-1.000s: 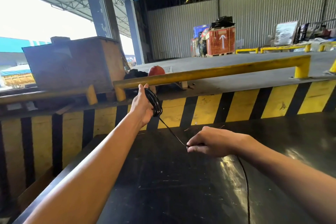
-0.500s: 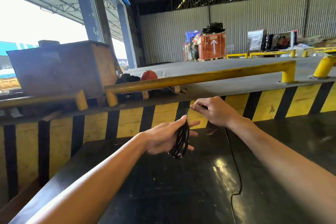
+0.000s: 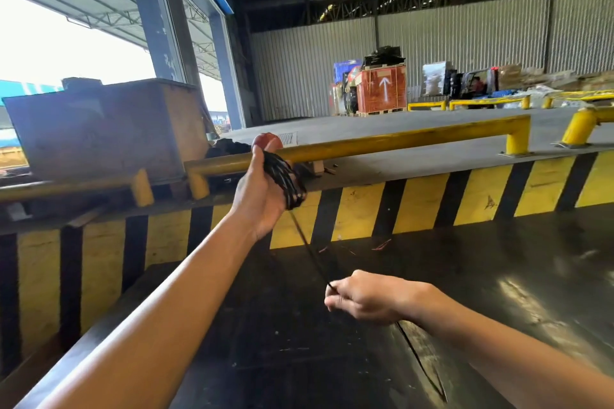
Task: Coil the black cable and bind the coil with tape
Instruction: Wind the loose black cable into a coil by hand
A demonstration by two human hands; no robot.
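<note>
Gripping our thin black cable (image 3: 309,251), left hand (image 3: 262,196) round its coil, right hand (image 3: 362,299) pinching the strand slanting down-right.

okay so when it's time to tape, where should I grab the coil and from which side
Probably pinch the coil at its lower end, where the loops bunch together, coming from the right, since the left hand covers the other side. The right hand must first release the cable.

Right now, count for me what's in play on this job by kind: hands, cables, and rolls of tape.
Hands: 2, left hand and right hand
Black cable: 1, partly coiled
Tape rolls: 0 in view
Total: 3
</note>
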